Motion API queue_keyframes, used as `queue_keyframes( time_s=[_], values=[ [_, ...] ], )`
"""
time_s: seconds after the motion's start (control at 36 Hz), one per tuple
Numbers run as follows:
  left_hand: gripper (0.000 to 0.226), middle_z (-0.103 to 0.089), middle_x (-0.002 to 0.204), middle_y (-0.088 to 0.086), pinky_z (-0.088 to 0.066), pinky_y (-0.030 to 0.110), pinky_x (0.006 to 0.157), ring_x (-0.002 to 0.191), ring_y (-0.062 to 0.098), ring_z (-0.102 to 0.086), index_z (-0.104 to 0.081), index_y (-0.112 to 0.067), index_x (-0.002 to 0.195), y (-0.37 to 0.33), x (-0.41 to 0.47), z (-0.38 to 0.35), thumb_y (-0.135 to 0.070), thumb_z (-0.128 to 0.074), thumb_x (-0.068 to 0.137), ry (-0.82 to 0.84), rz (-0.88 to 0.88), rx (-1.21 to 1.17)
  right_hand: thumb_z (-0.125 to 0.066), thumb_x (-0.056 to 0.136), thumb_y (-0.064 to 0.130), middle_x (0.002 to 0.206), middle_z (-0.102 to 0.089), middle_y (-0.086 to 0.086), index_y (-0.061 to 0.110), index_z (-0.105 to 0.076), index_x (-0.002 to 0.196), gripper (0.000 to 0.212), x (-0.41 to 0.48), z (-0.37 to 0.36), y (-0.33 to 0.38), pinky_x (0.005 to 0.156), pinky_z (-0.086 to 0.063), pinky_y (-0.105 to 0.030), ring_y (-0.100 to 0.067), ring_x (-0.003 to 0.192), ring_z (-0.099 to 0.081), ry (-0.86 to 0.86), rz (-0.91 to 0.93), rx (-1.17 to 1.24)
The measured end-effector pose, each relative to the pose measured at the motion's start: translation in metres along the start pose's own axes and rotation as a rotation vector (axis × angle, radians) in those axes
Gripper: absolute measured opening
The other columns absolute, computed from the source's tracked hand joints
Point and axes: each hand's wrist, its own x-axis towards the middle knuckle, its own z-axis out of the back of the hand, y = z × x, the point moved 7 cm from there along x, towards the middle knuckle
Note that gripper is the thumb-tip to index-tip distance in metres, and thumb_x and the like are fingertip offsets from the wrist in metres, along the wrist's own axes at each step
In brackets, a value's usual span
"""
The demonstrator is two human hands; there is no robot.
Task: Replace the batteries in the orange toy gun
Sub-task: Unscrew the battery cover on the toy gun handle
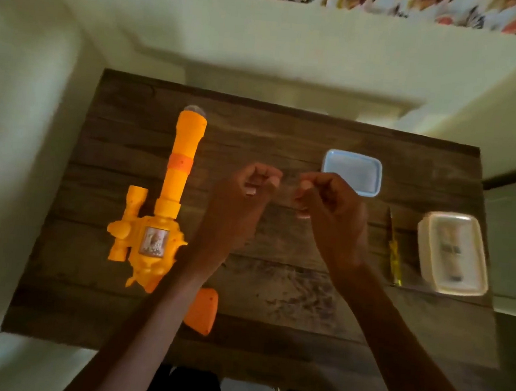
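Lying flat on the dark wooden table [272, 305], the orange toy gun [168, 206] sits to the left of the left hand's fingers [259, 178], its barrel running away from the person and its stock passing under the left forearm. Neither hand touches it. The left hand [243, 200] hovers above the table with its fingers curled into a loose fist. The right hand [330, 211] hangs close beside it, fingers [306, 185] curled the same way, the 2 sets of fingertips nearly meeting. Whether they pinch anything between them is too blurred to tell. Just beyond the right fingers lies a pale blue lid [353, 172]. Well right of those fingers stands a clear container [453, 253] with something light inside, and a thin yellow tool [394, 257] lies just to its left.
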Motion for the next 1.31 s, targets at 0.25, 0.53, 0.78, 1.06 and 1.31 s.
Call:
queue_keyframes(
  time_s=[0.25, 0.53, 0.78, 1.06, 1.31],
  values=[
    [0.018, -0.066, 0.078, -0.01, -0.054, 0.031, 0.076, 0.076, 0.009, -0.065, -0.064, -0.032, 0.084, 0.02, 0.002, -0.002, -0.017, -0.059, 0.092, -0.017, -0.155, 0.015, -0.061, 0.092, 0.018, 0.084, -0.073, -0.002, 0.019, -0.069, 0.099, 0.011, -0.008, -0.008, -0.023, 0.072, -0.061, -0.04, -0.016, 0.077, -0.071, 0.028, 0.108, 0.057],
    [0.008, -0.066, 0.08, 0.017, -0.047, 0.032, 0.066, 0.07, 0.017, -0.059, -0.066, -0.012, 0.09, 0.009, -0.099, 0.028, -0.012, -0.059, 0.09, -0.11, -0.22, -0.081, -0.063, 0.089, 0.023, 0.083, -0.073, 0.0, 0.029, -0.068, 0.087, 0.008, -0.101, 0.021, -0.002, 0.077, -0.06, -0.04, -0.015, 0.079, -0.071, -0.073, 0.238, 0.075],
    [0.021, -0.07, 0.078, -0.003, -0.05, 0.033, 0.071, 0.07, 0.013, -0.064, -0.068, -0.03, 0.08, 0.004, -0.192, 0.074, -0.016, -0.059, 0.092, -0.156, -0.186, -0.102, -0.06, 0.092, 0.013, 0.074, -0.069, -0.007, 0.014, -0.068, 0.079, 0.015, -0.199, 0.029, 0.015, 0.065, -0.054, -0.033, -0.017, 0.068, -0.063, -0.068, 0.142, 0.191],
    [0.009, -0.072, 0.086, 0.006, -0.054, 0.045, 0.084, 0.081, 0.024, -0.068, -0.066, -0.026, 0.08, 0.053, -0.222, 0.102, -0.035, -0.064, 0.081, -0.25, -0.081, -0.166, -0.067, 0.087, 0.021, 0.082, -0.07, 0.007, 0.025, -0.069, 0.089, 0.006, -0.213, -0.023, -0.007, 0.08, -0.056, -0.031, -0.01, 0.077, -0.067, 0.056, 0.175, -0.266],
    [0.005, -0.068, 0.083, 0.004, -0.051, 0.042, 0.08, 0.084, 0.023, -0.065, -0.06, -0.024, 0.078, 0.102, -0.202, 0.109, -0.025, -0.057, 0.075, -0.358, 0.071, -0.265, -0.082, 0.071, 0.036, 0.131, -0.052, -0.009, 0.013, -0.053, 0.131, 0.07, -0.2, -0.097, -0.029, 0.097, -0.04, -0.034, -0.025, 0.123, -0.046, 0.297, 0.398, -0.797]
  ],
)
